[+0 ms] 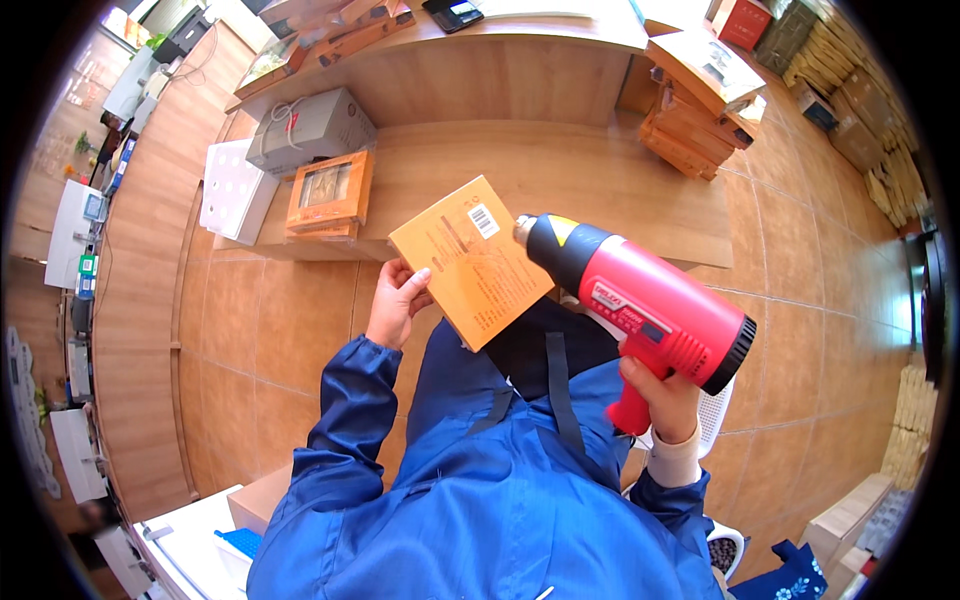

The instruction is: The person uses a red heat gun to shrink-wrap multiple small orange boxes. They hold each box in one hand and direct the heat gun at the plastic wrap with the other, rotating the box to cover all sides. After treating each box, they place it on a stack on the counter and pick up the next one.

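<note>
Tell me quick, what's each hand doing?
Left hand: closed on the flat orange box.
Right hand: closed around the grip of the red heat gun.

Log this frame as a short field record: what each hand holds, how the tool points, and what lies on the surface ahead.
left hand: the left hand grips the lower left edge of a flat orange box, held tilted above the floor
right hand: the right hand holds a red heat gun by its handle
tool aim: metal nozzle close to the orange box's right edge; contact cannot be told
surface ahead: wooden platform carrying a grey box, a white box and an orange windowed box
clothing: blue jacket
</note>
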Action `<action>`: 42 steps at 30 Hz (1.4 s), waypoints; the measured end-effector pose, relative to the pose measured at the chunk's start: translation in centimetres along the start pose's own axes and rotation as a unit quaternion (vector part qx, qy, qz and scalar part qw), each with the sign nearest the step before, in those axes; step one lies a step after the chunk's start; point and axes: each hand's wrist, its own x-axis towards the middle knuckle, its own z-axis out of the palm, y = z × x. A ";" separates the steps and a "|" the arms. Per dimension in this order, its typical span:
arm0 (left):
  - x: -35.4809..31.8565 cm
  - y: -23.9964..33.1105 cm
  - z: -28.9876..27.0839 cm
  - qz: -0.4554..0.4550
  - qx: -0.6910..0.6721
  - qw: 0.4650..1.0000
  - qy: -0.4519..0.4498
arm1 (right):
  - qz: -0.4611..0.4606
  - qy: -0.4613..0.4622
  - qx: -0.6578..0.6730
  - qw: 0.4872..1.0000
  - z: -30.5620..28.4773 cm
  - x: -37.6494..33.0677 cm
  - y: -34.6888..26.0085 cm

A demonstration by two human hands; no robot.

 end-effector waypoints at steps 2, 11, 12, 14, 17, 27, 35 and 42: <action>-0.2 0.3 0.9 0.094 0.013 0.995 0.003 | -0.023 0.028 -0.003 0.999 -0.8 0.0 0.5; 3.6 -5.3 1.9 0.478 0.522 0.706 -0.026 | -0.036 0.124 0.016 0.991 -2.8 -0.3 0.7; 4.0 -7.2 1.1 0.464 0.560 0.686 -0.031 | -0.033 0.123 0.015 0.992 -2.8 -0.4 0.9; 3.8 -8.7 0.3 0.467 0.597 0.647 -0.079 | -0.026 0.125 0.010 0.992 -3.0 -0.7 1.2; 2.6 -9.0 -0.4 0.429 0.627 0.640 -0.111 | -0.007 0.118 -0.007 0.993 -3.5 -1.1 1.6; 9.3 -13.0 0.5 -0.027 0.121 0.969 0.212 | 0.076 0.076 -0.076 0.991 -3.3 -1.4 6.3; 10.7 -13.4 -0.8 -0.108 -0.155 0.976 0.112 | 0.124 0.039 -0.088 0.988 -3.0 -3.2 5.7; 7.7 -9.6 -2.0 -0.113 -0.193 0.974 0.037 | 0.115 0.017 -0.069 0.991 -3.3 -3.2 5.3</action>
